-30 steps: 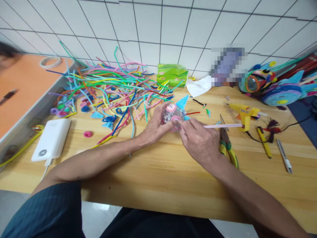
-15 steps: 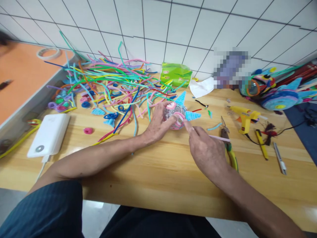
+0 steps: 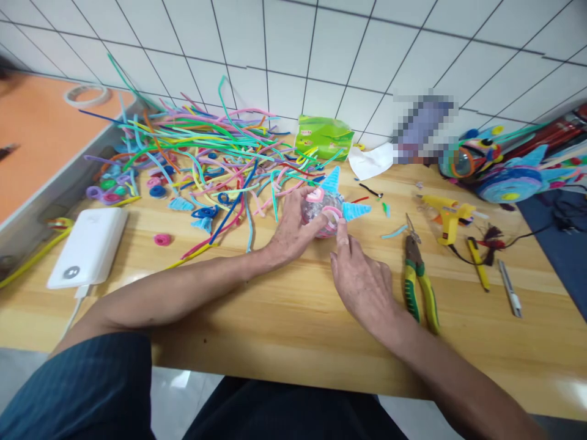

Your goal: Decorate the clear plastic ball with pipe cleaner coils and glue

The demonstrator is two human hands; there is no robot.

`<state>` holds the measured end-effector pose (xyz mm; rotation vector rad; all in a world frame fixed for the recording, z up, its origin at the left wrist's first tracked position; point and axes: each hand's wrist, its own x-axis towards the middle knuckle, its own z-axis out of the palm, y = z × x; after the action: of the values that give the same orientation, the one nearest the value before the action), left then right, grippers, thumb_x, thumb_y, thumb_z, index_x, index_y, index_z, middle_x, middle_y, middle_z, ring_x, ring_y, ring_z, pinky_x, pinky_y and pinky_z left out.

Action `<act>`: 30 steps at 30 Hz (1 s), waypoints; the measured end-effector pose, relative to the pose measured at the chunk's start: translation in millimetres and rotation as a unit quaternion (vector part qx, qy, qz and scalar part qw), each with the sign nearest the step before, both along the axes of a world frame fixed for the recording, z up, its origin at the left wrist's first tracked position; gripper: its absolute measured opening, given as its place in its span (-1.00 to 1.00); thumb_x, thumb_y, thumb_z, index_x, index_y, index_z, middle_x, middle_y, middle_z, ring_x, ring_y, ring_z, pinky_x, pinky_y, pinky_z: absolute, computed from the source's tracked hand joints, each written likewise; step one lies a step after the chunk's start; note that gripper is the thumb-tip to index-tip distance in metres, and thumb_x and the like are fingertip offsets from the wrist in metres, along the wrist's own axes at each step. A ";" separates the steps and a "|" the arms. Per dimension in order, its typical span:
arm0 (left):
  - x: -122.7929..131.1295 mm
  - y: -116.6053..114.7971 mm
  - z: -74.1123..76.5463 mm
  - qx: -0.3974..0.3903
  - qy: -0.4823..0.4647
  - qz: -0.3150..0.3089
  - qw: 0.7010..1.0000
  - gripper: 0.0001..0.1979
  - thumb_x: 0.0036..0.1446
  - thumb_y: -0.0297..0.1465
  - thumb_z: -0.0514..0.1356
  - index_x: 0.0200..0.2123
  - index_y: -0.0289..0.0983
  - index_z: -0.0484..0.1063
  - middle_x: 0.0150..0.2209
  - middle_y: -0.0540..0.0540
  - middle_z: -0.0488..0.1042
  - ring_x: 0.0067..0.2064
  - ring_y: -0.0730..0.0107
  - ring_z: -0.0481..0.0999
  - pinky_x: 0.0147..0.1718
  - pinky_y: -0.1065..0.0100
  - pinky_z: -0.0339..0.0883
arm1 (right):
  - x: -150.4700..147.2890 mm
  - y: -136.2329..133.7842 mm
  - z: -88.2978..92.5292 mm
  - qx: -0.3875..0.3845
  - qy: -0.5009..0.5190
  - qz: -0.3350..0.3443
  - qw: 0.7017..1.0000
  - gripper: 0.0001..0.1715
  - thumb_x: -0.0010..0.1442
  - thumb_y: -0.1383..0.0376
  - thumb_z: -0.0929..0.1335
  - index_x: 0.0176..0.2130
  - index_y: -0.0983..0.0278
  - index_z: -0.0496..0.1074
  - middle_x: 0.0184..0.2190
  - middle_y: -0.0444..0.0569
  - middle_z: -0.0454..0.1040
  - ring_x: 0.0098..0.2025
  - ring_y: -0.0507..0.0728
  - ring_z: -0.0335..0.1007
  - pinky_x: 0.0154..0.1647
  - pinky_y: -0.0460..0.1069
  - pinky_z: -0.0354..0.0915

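Observation:
My left hand [image 3: 293,229] is wrapped round a small glittery craft ball [image 3: 321,214] that carries pink pipe-cleaner coils and two light-blue cones; it rests on the wooden table [image 3: 293,324]. My right hand [image 3: 362,278] lies just right of and below the ball, palm down. Its index finger is stretched out and its tip touches the pink coil on the ball's front. The other fingers are tucked out of sight under the hand. No pink pipe cleaner shows in that hand.
A heap of coloured pipe cleaners [image 3: 206,159] covers the far left of the table. Green-handled pliers [image 3: 419,287], a yellow glue gun [image 3: 447,214], a yellow pen [image 3: 477,263] and a craft knife [image 3: 509,296] lie to the right. A white power bank [image 3: 89,244] sits at the left.
The long pink pipe cleaner that stuck out of my right hand is no longer visible. My right hand has turned so that its index finger points up at the ball. My left hand stayed.

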<state>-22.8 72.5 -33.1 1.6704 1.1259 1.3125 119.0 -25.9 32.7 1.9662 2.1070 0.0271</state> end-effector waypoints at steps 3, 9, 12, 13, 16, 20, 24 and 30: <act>-0.5 -1.0 1.9 -0.001 0.005 -0.003 1.000 -0.41 0.25 -0.06 0.32 0.23 -0.16 0.29 0.23 -0.23 0.40 0.31 0.00 0.37 0.35 -0.06 0.26 | 2.4 2.1 -2.2 0.000 0.000 0.002 1.000 -0.20 0.56 0.33 0.21 0.62 0.29 -0.13 0.07 0.21 0.62 -0.15 0.24 0.71 -0.31 0.05 0.54; -1.3 -5.0 2.0 0.012 0.008 -0.014 1.000 -0.33 0.24 0.00 0.34 0.29 -0.14 0.25 0.28 -0.23 0.38 0.32 -0.01 0.37 0.34 -0.04 0.29 | 3.8 3.2 -9.2 0.024 0.017 0.023 0.999 -0.21 0.57 0.32 0.20 0.61 0.37 -0.13 0.04 0.22 0.64 -0.16 0.22 0.70 -0.31 0.03 0.52; -2.5 -5.7 1.6 0.019 0.010 -0.027 0.999 -0.33 0.26 0.01 0.33 0.30 -0.14 0.25 0.28 -0.23 0.38 0.33 -0.01 0.36 0.35 -0.04 0.28 | 3.0 2.2 -7.6 0.023 0.027 0.024 0.999 -0.19 0.56 0.28 0.24 0.60 0.37 -0.10 0.07 0.23 0.64 -0.15 0.22 0.70 -0.31 0.03 0.50; -3.0 -5.7 1.6 0.017 0.010 -0.030 0.999 -0.34 0.28 0.02 0.32 0.30 -0.14 0.25 0.28 -0.23 0.38 0.32 0.00 0.37 0.34 -0.03 0.29 | 2.4 1.6 -5.5 0.021 0.031 0.026 0.999 -0.19 0.55 0.26 0.26 0.60 0.36 -0.09 0.07 0.23 0.65 -0.14 0.22 0.71 -0.31 0.03 0.49; -4.4 -5.4 1.6 0.013 0.007 -0.041 0.999 -0.34 0.30 0.06 0.30 0.30 -0.12 0.26 0.28 -0.21 0.39 0.31 0.03 0.39 0.34 -0.01 0.29 | 3.0 -2.2 4.9 0.010 0.039 0.027 0.999 -0.21 0.53 0.25 0.30 0.58 0.35 0.01 0.03 0.21 0.68 -0.14 0.23 0.71 -0.29 0.03 0.47; -5.5 -5.0 1.0 0.022 0.002 -0.064 0.998 -0.33 0.31 0.07 0.30 0.31 -0.13 0.26 0.30 -0.23 0.39 0.33 0.02 0.39 0.36 -0.03 0.29 | 25.5 -13.8 21.2 0.070 0.084 0.046 0.993 -0.34 0.49 0.21 0.34 0.47 0.31 0.27 0.11 0.22 0.66 -0.09 0.24 0.70 -0.23 0.04 0.47; -6.5 -3.5 -1.9 0.033 0.003 -0.068 0.997 -0.35 0.31 0.05 0.32 0.32 -0.10 0.28 0.30 -0.22 0.40 0.35 -0.01 0.38 0.38 -0.07 0.28 | 87.9 -29.5 28.4 0.219 0.194 0.012 0.956 -0.61 0.48 0.11 0.33 0.13 0.23 0.58 -0.01 0.09 0.71 -0.18 0.17 0.67 -0.19 0.02 0.45; -6.3 -3.7 -5.8 0.072 0.011 -0.071 0.995 -0.35 0.29 0.03 0.36 0.32 -0.04 0.31 0.29 -0.22 0.41 0.35 -0.05 0.40 0.36 -0.14 0.32 | 209.6 -19.0 7.4 0.302 0.269 -0.272 0.873 -0.56 0.22 -0.04 0.41 -0.18 0.27 0.62 -0.31 0.05 0.67 -0.29 0.21 0.56 -0.14 0.12 0.45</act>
<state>-29.1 68.8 -38.9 1.8377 0.9244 1.3125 328.5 -44.9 40.1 3.2149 1.8646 0.0383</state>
